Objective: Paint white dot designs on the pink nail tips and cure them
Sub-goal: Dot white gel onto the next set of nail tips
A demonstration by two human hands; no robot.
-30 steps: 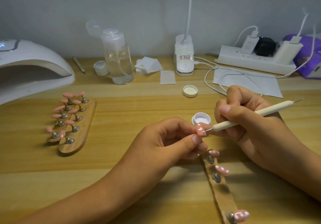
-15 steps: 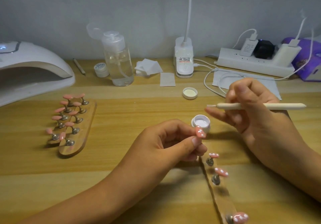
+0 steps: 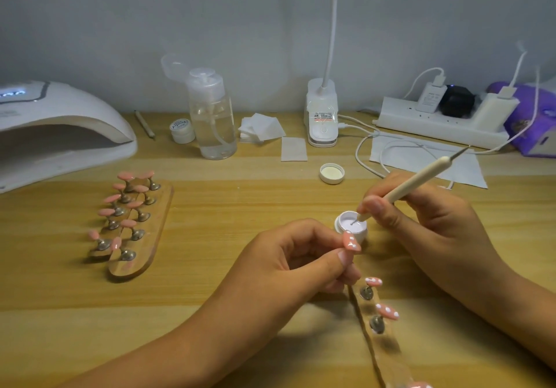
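Note:
My left hand [image 3: 296, 259] pinches a pink nail tip [image 3: 351, 241] with white dots, holding it upright just in front of a small open jar of white gel [image 3: 350, 227]. My right hand [image 3: 427, 219] grips a cream dotting pen [image 3: 416, 184], whose lower metal point dips into the white gel. Below my hands a wooden holder strip [image 3: 388, 354] carries dotted pink tips [image 3: 387, 311]. At the left, two wooden holders [image 3: 149, 237] bear several plain pink tips [image 3: 128, 223]. The white curing lamp [image 3: 60, 135] sits at the far left.
The jar's lid [image 3: 332, 173] lies behind the jar. A clear pump bottle [image 3: 212, 123], a small closed pot [image 3: 182, 130], white wipes [image 3: 264, 130], a desk lamp base [image 3: 322, 120], cables, paper sheet [image 3: 421, 159] and power strip [image 3: 436, 124] line the back of the wooden table [image 3: 240, 207].
My right hand turned the pen from level in the air to tip-down and lowered its point into the white gel. My left hand kept the nail tip nearly still.

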